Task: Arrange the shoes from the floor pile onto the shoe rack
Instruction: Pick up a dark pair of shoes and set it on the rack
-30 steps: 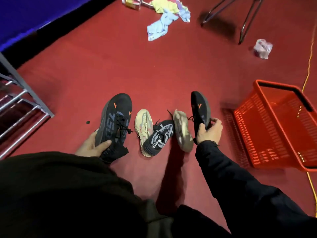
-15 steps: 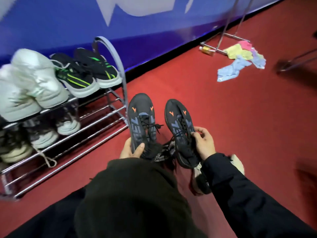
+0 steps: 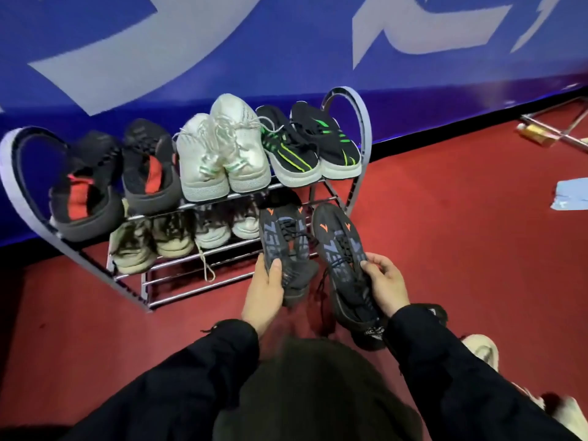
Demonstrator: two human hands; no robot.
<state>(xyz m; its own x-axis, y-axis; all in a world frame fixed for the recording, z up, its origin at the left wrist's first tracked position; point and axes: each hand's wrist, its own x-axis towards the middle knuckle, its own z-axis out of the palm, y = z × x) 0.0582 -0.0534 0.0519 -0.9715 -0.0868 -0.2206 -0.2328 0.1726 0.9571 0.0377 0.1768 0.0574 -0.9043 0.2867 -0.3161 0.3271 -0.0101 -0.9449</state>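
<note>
The pair of black trainers with orange chevrons is up off the floor, one shoe in each hand, toes pointing at the shoe rack (image 3: 346, 100). The left hand (image 3: 264, 289) grips the left trainer (image 3: 281, 240) along its side near the heel, thumb laid over the collar. The right hand (image 3: 383, 281) clasps the right trainer (image 3: 342, 259) from its outer side, fingers curled onto the laces. Both toes sit just ahead of the hands, at the right end of the rack's lower shelf, the left toe right at the front rail; I cannot tell whether it touches.

Beyond the hands, on the top shelf, stand black trainers with green stripes (image 3: 305, 144), then a white pair (image 3: 219, 151) to their left, then a black pair with red lining (image 3: 114, 179) furthest left. Left of the left hand, the lower shelf holds beige shoes (image 3: 152, 243) and white shoes (image 3: 227, 227). Behind the right forearm a cream shoe (image 3: 482, 350) lies on the red carpet (image 3: 461, 237).
</note>
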